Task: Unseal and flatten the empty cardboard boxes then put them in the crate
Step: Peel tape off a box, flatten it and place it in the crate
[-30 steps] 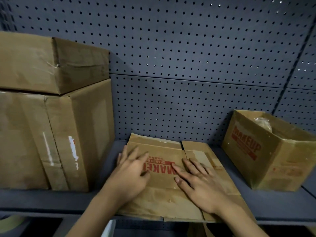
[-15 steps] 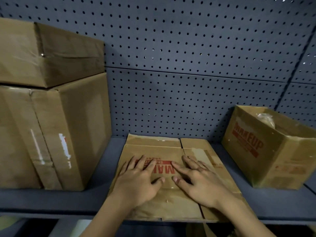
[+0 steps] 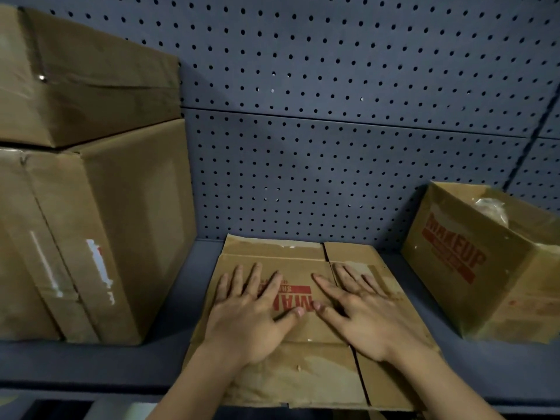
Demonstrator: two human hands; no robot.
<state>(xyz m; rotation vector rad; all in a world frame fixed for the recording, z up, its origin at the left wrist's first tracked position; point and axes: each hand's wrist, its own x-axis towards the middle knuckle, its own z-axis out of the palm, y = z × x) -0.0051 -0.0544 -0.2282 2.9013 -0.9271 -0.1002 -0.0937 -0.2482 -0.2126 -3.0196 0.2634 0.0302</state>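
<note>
Flattened brown cardboard box (image 3: pixel 303 374) lies beneath left grip (image 3: pixel 251 316) and right grip (image 3: pixel 363 316), both spread flat, pressing, holding nothing. Its long axis probably runs front-to-back, the near edge overhanging the grey metal shelf (image 3: pixel 91 365), with shelf strips showing beside each grip.

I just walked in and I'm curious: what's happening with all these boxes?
A person presses the left hand and the right hand, fingers spread, on a flattened box lying on the grey shelf. An open-topped box stands to its right. Two taped boxes sit stacked on the left, not yet flattened.
</note>
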